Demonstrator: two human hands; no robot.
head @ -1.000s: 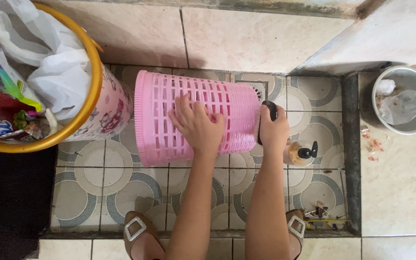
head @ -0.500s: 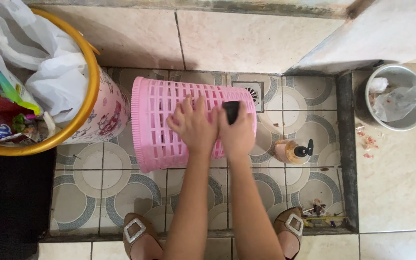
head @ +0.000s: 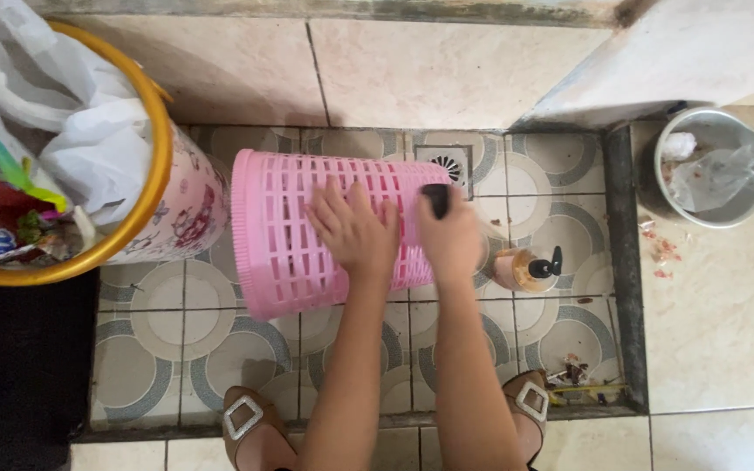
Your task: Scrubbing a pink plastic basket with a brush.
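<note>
A pink slatted plastic basket (head: 290, 235) lies on its side on the patterned floor tiles. My left hand (head: 355, 231) rests flat on its upper wall with fingers spread, steadying it. My right hand (head: 453, 237) is closed around a black-handled brush (head: 436, 200) and presses it against the basket's narrow bottom end. The brush head is hidden behind my hand.
A bin with a yellow rim (head: 146, 201), stuffed with plastic bags, stands at the left beside the basket. A pump bottle of amber liquid (head: 525, 269) lies right of my right hand. A floor drain (head: 457, 163), a grey bucket (head: 709, 166) and my sandalled feet are also in view.
My right hand with the brush moved from the basket's right end onto its wall, then slid back toward the end. The basket shifted slightly left. My left hand stayed on it.
</note>
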